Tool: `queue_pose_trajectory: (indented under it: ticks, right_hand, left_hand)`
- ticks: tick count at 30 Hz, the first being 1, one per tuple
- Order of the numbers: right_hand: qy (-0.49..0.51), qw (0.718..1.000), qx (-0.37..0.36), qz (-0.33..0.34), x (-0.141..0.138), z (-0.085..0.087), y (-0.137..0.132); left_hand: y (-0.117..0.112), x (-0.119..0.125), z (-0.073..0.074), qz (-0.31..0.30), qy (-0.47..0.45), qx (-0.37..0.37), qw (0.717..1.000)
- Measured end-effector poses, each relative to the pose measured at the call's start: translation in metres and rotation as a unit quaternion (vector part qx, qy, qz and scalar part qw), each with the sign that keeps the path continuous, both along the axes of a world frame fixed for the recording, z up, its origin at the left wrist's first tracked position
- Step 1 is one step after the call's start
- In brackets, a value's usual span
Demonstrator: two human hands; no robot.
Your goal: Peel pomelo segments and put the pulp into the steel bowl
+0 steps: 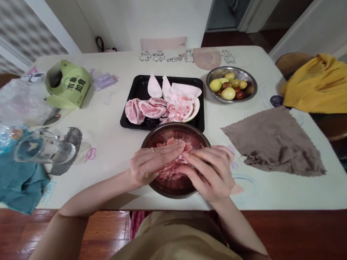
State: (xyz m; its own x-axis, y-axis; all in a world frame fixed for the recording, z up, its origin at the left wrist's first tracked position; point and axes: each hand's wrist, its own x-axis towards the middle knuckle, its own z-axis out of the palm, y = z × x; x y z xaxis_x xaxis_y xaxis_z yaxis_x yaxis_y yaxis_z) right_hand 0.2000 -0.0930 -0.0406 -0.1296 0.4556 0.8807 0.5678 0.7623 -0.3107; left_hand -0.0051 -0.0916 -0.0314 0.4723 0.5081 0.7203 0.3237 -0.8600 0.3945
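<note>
Both my hands meet over a steel bowl (pixel 173 192) at the table's near edge, which holds loose pink pomelo flesh (pixel 166 173). My left hand (pixel 153 162), with a ring on one finger, is closed, its fingertips at a small pinkish-white pomelo piece mostly hidden by fingers. My right hand (pixel 211 171) pinches at that same piece from the other side, fingers bent. Just behind the bowl lies a black tray (pixel 134 84) with pomelo segments (pixel 150 108), pale peel pieces (pixel 184 90) and torn membrane (pixel 176 109).
Behind right, a steel bowl (pixel 252 90) holds green and brown-red fruits (pixel 228 93). A brown cloth (pixel 277 140) lies at right; yellow fabric (pixel 328 86) covers a chair. At left are a green paper box (pixel 71 85), plastic bag (pixel 22 99), glass pitcher (pixel 45 149) and teal cloth (pixel 15 182).
</note>
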Motion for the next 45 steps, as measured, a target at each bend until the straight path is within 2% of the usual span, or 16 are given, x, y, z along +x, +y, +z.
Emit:
queue_pose_trajectory:
  ticks: [4,8,10,12,15,18,20,22,25,31,34,38,42,45]
  right_hand:
    - [-0.033,0.999,0.01,0.026,0.015,-0.005,0.001]
    - [-0.133,0.989,0.065,0.005,0.026,-0.009,-0.001]
    - [-0.152,0.985,0.076,-0.004,0.026,-0.01,-0.002]
    - [-0.128,0.989,0.066,-0.01,0.023,-0.01,-0.001]
    - [-0.056,0.998,0.011,0.003,0.015,-0.009,0.003]
    - [-0.011,0.999,-0.036,0.027,0.01,-0.008,0.01]
    - [-0.009,0.998,-0.039,0.04,0.01,-0.009,0.013]
    - [-0.019,0.998,-0.035,0.053,0.01,-0.01,0.014]
    - [-0.023,0.998,-0.028,0.05,0.01,-0.01,0.012]
    - [0.021,0.999,-0.028,-0.029,0.009,-0.006,0.009]
    - [0.026,0.998,-0.024,-0.044,0.01,-0.006,0.011]
    - [0.047,0.997,-0.024,-0.051,0.013,-0.009,0.013]
    - [0.08,0.992,-0.035,-0.091,0.016,-0.011,0.015]
    - [0.06,0.993,-0.064,-0.079,0.017,-0.012,0.014]
  left_hand:
    - [0.001,-0.001,0.004,-0.027,0.039,0.022,0.999]
    - [0.003,-0.002,0.003,-0.03,0.059,0.04,0.997]
    - [0.004,-0.003,0.003,-0.034,0.07,0.041,0.996]
    - [0.005,-0.003,0.001,-0.037,0.071,0.035,0.996]
    - [0.008,-0.002,-0.005,-0.027,0.03,0.004,0.999]
    - [0.01,0.004,-0.01,0.017,-0.047,-0.088,0.995]
    - [0.011,0.008,-0.011,0.047,-0.088,-0.151,0.983]
    - [0.011,0.01,-0.01,0.059,-0.106,-0.183,0.976]
    - [0.01,0.009,-0.008,0.048,-0.1,-0.184,0.977]
    - [0.009,0.002,-0.01,0.042,-0.065,-0.149,0.986]
    - [0.01,0.0,-0.01,0.041,-0.062,-0.143,0.987]
    - [0.011,0.001,-0.009,0.085,-0.083,-0.164,0.979]
    - [0.016,0.002,-0.008,0.15,-0.12,-0.221,0.956]
    - [0.021,0.005,-0.006,0.166,-0.141,-0.261,0.941]
